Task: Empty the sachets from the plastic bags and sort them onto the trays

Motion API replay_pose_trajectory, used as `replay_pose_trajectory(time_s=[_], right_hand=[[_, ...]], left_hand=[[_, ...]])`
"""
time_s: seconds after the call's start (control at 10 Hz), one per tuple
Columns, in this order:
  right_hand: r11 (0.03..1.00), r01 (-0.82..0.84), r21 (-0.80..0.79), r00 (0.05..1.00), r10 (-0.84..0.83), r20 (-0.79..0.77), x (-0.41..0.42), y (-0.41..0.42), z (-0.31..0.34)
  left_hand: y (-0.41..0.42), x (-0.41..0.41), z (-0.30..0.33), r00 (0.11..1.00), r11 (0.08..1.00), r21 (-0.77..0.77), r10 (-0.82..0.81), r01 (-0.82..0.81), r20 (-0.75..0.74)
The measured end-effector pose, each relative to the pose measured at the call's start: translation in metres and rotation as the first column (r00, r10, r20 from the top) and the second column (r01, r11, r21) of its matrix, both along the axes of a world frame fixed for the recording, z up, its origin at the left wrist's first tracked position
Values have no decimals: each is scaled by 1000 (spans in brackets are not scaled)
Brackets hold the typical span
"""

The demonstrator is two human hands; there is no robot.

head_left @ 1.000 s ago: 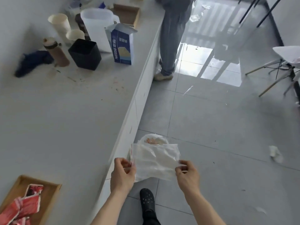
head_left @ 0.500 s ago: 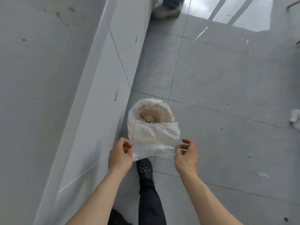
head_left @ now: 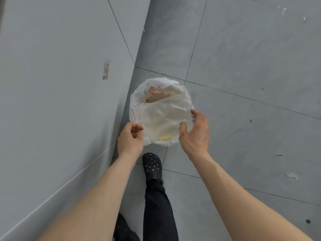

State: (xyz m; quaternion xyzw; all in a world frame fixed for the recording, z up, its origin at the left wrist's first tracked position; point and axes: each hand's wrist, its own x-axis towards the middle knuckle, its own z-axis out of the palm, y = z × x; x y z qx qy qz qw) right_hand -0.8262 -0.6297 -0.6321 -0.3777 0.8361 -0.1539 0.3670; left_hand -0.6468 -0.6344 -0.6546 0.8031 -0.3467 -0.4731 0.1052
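Looking straight down at a grey tile floor (head_left: 243,66), with a white counter side (head_left: 52,84) on the left. Held over a bin (head_left: 137,94) lined in white plastic: a clear bag (head_left: 163,119) with a red zip line down its left edge. Left hand (head_left: 129,139) pinching the bag's near left corner between thumb and fingers – a tight grip. Right hand (head_left: 194,134) at the bag's right edge, fingers spread and loose, thumb touching the plastic but not closed on it – let go, or almost. Bag flat and looking empty, covering most of the bin's mouth. Inside the bin, at the far side, some crumpled stuff with red and pale bits; too blurry to name. Something yellow showing through near the bag's bottom edge. Just below the bin, a black shoe (head_left: 152,165) with holes, and a black trouser leg (head_left: 159,209) running toward the near edge. Small white scraps (head_left: 291,175) on the floor at the right, well apart from the bin. No trays or sachets in sight here.
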Motion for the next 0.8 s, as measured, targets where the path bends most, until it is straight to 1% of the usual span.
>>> replay_pose_trajectory(time_s=[0.1, 0.2, 0.3, 0.4, 0.5, 0.6, 0.8], right_hand=[[992, -126, 28, 990, 128, -58, 1, -4, -18], [959, -253, 124, 960, 265, -86, 1, -4, -28], [924, -334, 186, 929, 356, -100, 2, 1, -28], [904, -387, 182, 899, 414, -146, 2, 4, -20], [872, -443, 209, 863, 477, -165, 0, 5, -6], [843, -483, 235, 822, 529, -210, -3, 4, 15], [808, -524, 271, 756, 587, -290, -11, -7, 76]], left_hand=[[-3, 1, -19, 1000, 1000, 6, 9, -9, -21], [-3, 4, -29, 996, 995, 82, -52, 58, -77], [-2, 7, -26, 970, 964, 137, -216, 230, -110], [-3, 8, -12, 924, 917, 114, -380, 382, -42], [-5, 9, 6, 886, 885, 108, -460, 453, 52], [-11, 6, 33, 793, 811, 98, -585, 577, 168], [-26, 0, 99, 652, 695, 33, -689, 718, 318]])
